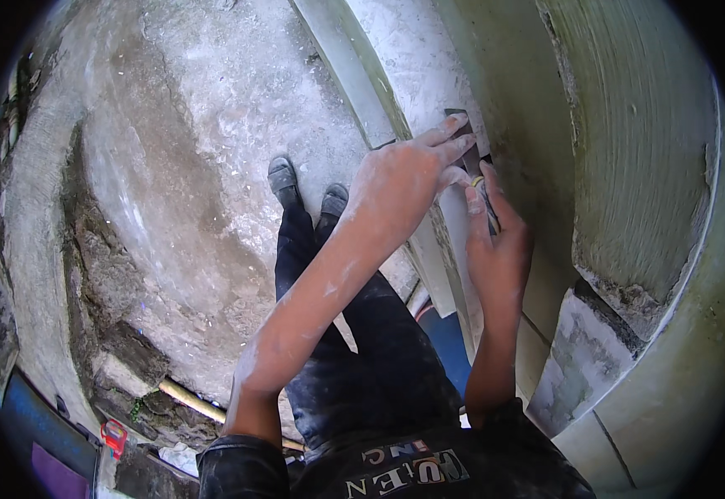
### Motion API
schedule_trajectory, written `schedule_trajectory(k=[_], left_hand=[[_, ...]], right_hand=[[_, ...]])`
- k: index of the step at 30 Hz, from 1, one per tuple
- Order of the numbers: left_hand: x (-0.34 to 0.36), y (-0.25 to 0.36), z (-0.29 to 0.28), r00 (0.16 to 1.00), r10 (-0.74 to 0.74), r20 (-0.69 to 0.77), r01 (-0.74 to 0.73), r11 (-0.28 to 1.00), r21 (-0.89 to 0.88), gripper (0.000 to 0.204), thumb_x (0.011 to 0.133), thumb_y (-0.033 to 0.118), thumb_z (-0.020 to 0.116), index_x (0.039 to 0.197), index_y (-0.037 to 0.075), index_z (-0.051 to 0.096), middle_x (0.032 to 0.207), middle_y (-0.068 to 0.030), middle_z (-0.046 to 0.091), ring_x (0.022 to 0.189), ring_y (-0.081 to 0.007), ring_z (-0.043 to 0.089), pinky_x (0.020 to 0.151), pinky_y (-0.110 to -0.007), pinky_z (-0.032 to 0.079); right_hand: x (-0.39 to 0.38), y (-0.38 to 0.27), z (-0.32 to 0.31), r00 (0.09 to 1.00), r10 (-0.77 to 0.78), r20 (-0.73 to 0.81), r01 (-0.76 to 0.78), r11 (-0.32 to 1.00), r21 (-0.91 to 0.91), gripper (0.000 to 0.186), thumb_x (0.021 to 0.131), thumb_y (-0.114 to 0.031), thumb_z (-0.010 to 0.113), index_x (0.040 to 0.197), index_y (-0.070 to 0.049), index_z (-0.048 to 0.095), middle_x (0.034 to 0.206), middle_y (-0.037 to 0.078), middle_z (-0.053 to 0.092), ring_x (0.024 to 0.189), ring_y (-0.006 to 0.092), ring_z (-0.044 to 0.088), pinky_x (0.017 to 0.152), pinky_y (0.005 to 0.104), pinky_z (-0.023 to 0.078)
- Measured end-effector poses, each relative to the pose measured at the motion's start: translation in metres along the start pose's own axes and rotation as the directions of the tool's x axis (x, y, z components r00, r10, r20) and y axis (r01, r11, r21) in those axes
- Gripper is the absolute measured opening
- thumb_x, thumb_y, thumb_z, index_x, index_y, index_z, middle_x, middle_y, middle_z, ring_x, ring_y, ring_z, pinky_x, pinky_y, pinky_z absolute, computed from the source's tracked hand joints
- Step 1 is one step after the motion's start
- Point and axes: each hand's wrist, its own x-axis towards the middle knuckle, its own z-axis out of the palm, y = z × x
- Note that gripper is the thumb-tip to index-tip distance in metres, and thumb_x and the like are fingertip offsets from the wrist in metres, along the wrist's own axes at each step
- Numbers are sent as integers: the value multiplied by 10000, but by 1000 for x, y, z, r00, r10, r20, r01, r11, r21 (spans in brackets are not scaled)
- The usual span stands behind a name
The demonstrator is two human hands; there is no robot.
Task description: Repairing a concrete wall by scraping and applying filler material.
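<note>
My left hand, coated in white dust, reaches across to the ledge at the upper middle. Its fingers and thumb close on a thin, dark, flat piece with a straight end, much of which the fingers cover. Close beside it, my right hand grips a slim tool with a dark body and a yellow band. The tool's front meets the flat piece near the left fingertips; its exact kind is hidden. Under my left wrist runs a long pale strip with a greenish edge.
Rough, dusty concrete floor lies to the left, around my dark shoes. A greenish-grey plastered block rises at right, with a marbled piece below it. A blue surface, bamboo pole and red-handled object are lower down.
</note>
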Motion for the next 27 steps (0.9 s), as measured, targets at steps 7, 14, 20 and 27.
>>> schedule_trajectory(k=[7, 14, 20, 27], left_hand=[[-5, 2, 6, 999, -55, 2, 55, 998, 31, 453, 960, 334, 681, 1398, 220, 660, 1532, 31, 573, 1060, -317, 730, 819, -417, 624], [-4, 4, 3, 999, -36, 2, 36, 999, 18, 463, 951, 338, 683, 1399, 221, 658, 1515, 22, 588, 1066, -336, 724, 843, -422, 619], [5, 6, -7, 996, -88, 20, 87, 996, 32, 475, 934, 308, 710, 1398, 215, 657, 1512, 9, 591, 1100, -337, 712, 864, -424, 617], [-2, 10, -4, 998, -66, 19, 65, 997, 27, 464, 943, 252, 703, 1402, 211, 653, 1522, 11, 580, 1086, -328, 716, 847, -416, 620]], right_hand=[[1, 5, 5, 1000, -3, -10, 4, 999, 46, 449, 1034, -315, 650, 1442, -129, 637, 1108, 285, 719, 1037, 459, 715, 871, 457, 559], [-4, 14, 3, 998, 41, 54, -45, 996, 75, 445, 1046, -336, 632, 1442, -131, 637, 1156, 294, 700, 1091, 461, 694, 890, 449, 550], [12, 8, 11, 1000, -19, 1, 19, 994, 112, 436, 1049, -335, 636, 1433, -128, 646, 1238, 282, 699, 1174, 423, 686, 941, 414, 541], [2, 6, 1, 999, 26, 27, -29, 991, 133, 435, 1047, -332, 648, 1429, -125, 649, 1218, 285, 705, 1152, 397, 710, 933, 408, 541]])
